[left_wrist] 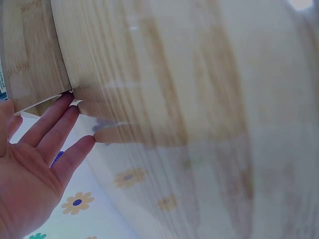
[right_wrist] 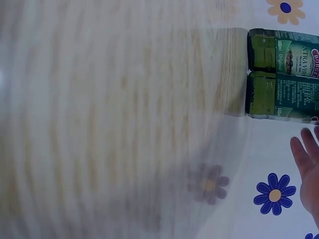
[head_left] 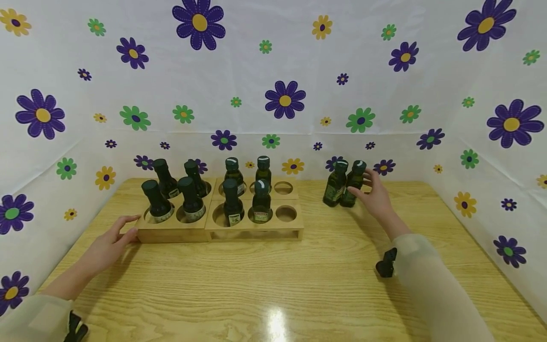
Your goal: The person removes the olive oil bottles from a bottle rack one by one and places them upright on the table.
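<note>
Broadly, a wooden table [head_left: 273, 285] fills the near part of the scene, and a white cloth with printed flowers [head_left: 285, 99] stands behind it and on both sides.

On the far left part of the table stands a wooden rack [head_left: 252, 230] made of two blocks side by side, with round holes on top. Eight dark green bottles sit in the holes, four in the left block and four in the right block. Two holes at the right end of the rack [head_left: 285, 213] hold nothing.

Well apart from the rack, at the far right, two loose bottles [head_left: 344, 184] stand upright on the table, touching each other. In the right wrist view their green labels [right_wrist: 284, 74] are seen side by side.

The left hand [head_left: 112, 244] lies open and flat on the table, with straight fingers. Its fingertips [left_wrist: 67, 102] touch the near left corner of the rack. It holds nothing.

The right hand [head_left: 376, 194] is also open, fingers spread and relaxed. It is just beside the right one of the two loose bottles, at its right side. Whether the fingers already touch the bottle I cannot tell. It grips nothing.
</note>
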